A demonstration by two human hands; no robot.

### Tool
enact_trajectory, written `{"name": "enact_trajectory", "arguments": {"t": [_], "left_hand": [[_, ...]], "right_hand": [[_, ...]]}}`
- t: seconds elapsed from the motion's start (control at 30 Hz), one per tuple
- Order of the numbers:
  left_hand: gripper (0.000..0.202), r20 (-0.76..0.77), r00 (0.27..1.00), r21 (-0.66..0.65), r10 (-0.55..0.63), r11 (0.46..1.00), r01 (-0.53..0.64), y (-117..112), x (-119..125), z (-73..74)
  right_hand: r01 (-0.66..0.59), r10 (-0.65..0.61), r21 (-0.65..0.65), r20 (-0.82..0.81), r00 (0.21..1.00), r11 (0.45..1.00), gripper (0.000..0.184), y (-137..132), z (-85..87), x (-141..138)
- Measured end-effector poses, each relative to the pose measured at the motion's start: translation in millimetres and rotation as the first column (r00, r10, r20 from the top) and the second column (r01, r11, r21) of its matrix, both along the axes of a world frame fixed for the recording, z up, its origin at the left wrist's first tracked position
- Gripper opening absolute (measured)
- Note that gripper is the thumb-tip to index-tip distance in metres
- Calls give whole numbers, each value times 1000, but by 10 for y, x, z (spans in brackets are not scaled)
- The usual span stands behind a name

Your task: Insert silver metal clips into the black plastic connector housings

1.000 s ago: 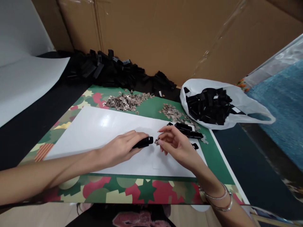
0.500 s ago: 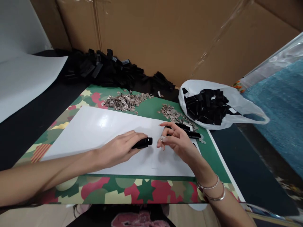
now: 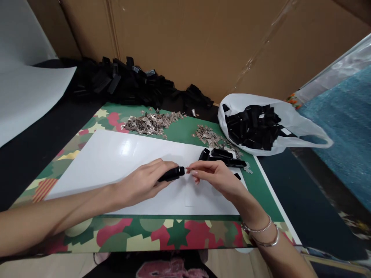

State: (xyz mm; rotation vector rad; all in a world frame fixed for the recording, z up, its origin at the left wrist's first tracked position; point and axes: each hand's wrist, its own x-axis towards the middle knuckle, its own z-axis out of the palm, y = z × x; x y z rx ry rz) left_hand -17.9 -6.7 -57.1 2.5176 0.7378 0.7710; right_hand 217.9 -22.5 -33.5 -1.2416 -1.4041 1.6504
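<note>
My left hand (image 3: 155, 177) is wrapped round a small black plastic case (image 3: 173, 173), its open end facing right just above the white sheet. At that end, my right hand (image 3: 216, 175) pinches a small metal piece, mostly hidden by the fingertips. Whether the metal piece touches the case or sits slightly apart from it, I cannot tell. Several more black cases (image 3: 222, 153) lie behind my right hand, on the sheet's right side. Beyond the sheet are two heaps of thin metal pieces, a larger left heap (image 3: 150, 122) and a smaller right heap (image 3: 208, 135).
The white sheet (image 3: 116, 154) lies on patterned green paper (image 3: 174, 233). Many black cases (image 3: 130, 83) are piled at the back against a cardboard wall (image 3: 174, 42). A white plastic bag (image 3: 304, 133) full of black parts stands at the right. A small silvery cylinder (image 3: 193, 112) lies behind the heaps.
My right hand has moved left and its fingertips have come together at the open end of the black case. My left hand has kept its hold almost in place.
</note>
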Motion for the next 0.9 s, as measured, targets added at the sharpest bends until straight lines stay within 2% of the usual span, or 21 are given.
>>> {"name": "enact_trajectory", "arguments": {"t": [0.13, 0.23, 0.4, 0.47, 0.73, 0.9], "left_hand": [[34, -12, 1000, 39, -1, 999, 2, -8, 3, -14], [35, -40, 999, 99, -26, 995, 30, -20, 11, -19], [37, -91, 992, 268, -84, 958, 106, -28, 20, -8], [37, -115, 990, 292, -86, 949, 116, -27, 21, 5], [31, -130, 988, 312, -86, 942, 123, -31, 34, 25], [42, -121, 982, 322, -142, 931, 174, -31, 40, 43]], "right_hand": [[27, -37, 135, 73, 997, 990, 27, -56, 19, -55], [54, -81, 191, 140, 987, 980, 35, -107, 24, -134], [18, -92, 275, 259, 961, 961, 34, -149, -2, -203], [-8, -84, 311, 282, 956, 950, 33, -156, -7, -200], [-74, -71, 374, 360, 930, 924, 28, -176, -21, -205], [-67, -70, 348, 367, 928, 935, 28, -168, -71, -240]]}}
